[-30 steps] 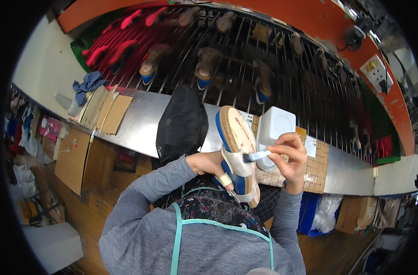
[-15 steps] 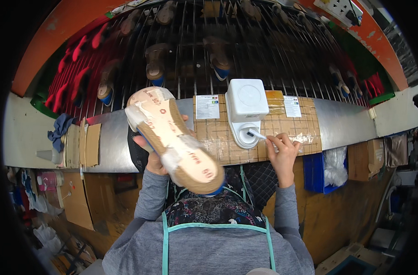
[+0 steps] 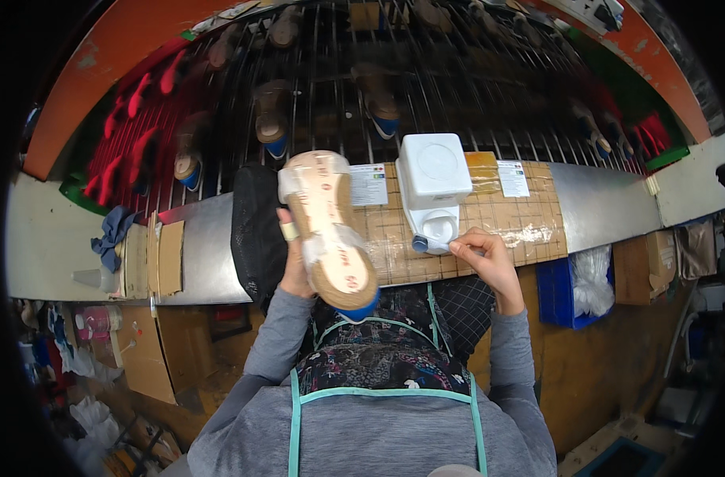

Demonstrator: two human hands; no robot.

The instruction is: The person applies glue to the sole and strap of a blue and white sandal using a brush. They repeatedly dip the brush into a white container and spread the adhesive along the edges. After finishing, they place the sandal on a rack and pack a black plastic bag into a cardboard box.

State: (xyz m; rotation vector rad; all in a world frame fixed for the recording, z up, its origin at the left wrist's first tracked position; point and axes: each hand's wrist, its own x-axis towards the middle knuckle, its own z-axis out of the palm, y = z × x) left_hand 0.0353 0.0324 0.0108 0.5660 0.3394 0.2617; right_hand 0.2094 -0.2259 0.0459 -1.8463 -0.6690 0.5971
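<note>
Left hand (image 3: 295, 266) clamps shoe (image 3: 329, 230) sole-up; right hand (image 3: 483, 258) pinches brush (image 3: 434, 242) at pot (image 3: 434, 187). Overloaded bristles could drip beyond the pinch.

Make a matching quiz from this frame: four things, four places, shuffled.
Things:
1. shoe sole
2. white dispenser
3. blue cloth
4. blue bin

Places:
A. under the bench, to the right
B. held in the left hand
C. on the cardboard mat, by the right hand
D. far left on the bench

Pairs: 1-B, 2-C, 3-D, 4-A
</note>
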